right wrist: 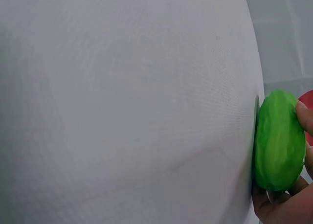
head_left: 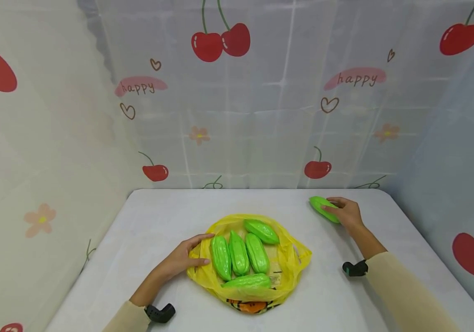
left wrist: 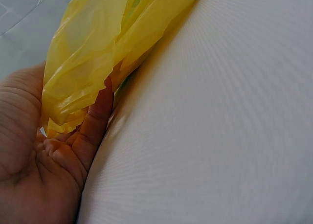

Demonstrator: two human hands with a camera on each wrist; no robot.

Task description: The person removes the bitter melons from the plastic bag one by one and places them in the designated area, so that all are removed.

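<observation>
A yellow plastic bag (head_left: 301, 258) lies spread on the table with its mouth up, and several green bitter melons (head_left: 256, 253) rest inside it. My left hand (head_left: 184, 256) holds the bag's left rim, thumb on the inner side; the left wrist view shows the crumpled yellow film (left wrist: 83, 62) between thumb and fingers. Toward the back right of the table, my right hand (head_left: 344, 212) grips one more bitter melon (head_left: 318, 205) around its side. In the right wrist view that bitter melon (right wrist: 279, 141) sits against the table surface, thumb on one side and fingers around its end.
The white table (head_left: 158, 207) has its back edge along a curtain (head_left: 257, 138) printed with cherries and hearts. Similar curtains hang on the left and right. Black wrist devices (head_left: 160, 313) are strapped on both forearms.
</observation>
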